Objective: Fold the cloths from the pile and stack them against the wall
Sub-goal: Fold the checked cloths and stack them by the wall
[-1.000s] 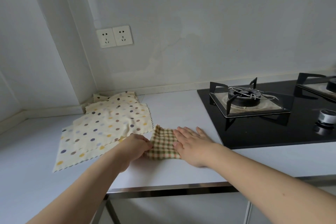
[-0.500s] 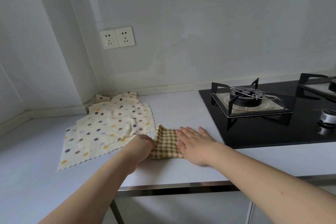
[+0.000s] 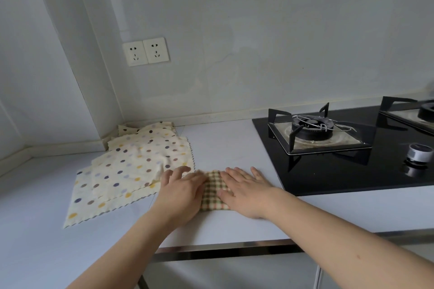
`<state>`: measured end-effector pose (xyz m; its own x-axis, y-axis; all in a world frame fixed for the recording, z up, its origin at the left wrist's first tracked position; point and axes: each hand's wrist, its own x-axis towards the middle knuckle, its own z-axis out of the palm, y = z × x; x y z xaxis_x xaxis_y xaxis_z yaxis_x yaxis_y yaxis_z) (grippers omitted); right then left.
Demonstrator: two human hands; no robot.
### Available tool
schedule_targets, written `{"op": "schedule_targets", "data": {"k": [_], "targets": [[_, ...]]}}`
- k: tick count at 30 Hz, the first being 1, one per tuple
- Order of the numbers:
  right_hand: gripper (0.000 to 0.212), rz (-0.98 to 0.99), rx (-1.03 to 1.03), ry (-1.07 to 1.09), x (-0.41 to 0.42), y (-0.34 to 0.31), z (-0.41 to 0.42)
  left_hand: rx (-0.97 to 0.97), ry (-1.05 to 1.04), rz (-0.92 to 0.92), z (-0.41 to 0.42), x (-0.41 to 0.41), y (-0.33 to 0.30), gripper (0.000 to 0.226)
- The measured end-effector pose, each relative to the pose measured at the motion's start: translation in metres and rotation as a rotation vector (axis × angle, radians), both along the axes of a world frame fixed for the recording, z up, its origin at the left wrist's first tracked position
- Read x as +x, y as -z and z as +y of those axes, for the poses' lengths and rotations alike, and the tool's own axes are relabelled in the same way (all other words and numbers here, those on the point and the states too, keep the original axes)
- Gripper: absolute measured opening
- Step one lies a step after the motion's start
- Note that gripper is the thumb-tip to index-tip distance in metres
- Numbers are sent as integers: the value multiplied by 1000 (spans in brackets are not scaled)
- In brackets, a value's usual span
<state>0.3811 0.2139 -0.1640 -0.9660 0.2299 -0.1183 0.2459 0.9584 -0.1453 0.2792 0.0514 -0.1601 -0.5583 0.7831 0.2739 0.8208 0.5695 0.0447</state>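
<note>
a: where is the checked cloth (image 3: pixel 215 191) lying?
b: on the tabletop (image 3: pixel 225 145), just beside the dotted cloths (image 3: pixel 131 169).
a: and the hands?
b: the left hand (image 3: pixel 182 191) and right hand (image 3: pixel 245 191) are pressing flat on it, fingers spread, gripping nothing. it is probably folded; the hands are covering its sides.

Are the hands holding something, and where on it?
Nothing is gripped. Both hands lie flat on the folded checked cloth: the left hand presses its left side, the right hand its right side.
</note>
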Motion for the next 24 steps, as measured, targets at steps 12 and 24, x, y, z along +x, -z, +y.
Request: {"op": "schedule_targets", "data": {"k": [12, 24], "targets": [[29, 196, -40, -17, -19, -15, 21, -319, -95, 5, 50, -33, -28, 15], [7, -57, -327, 50, -47, -40, 49, -507, -60, -355, 84, -39, -80, 20]]}}
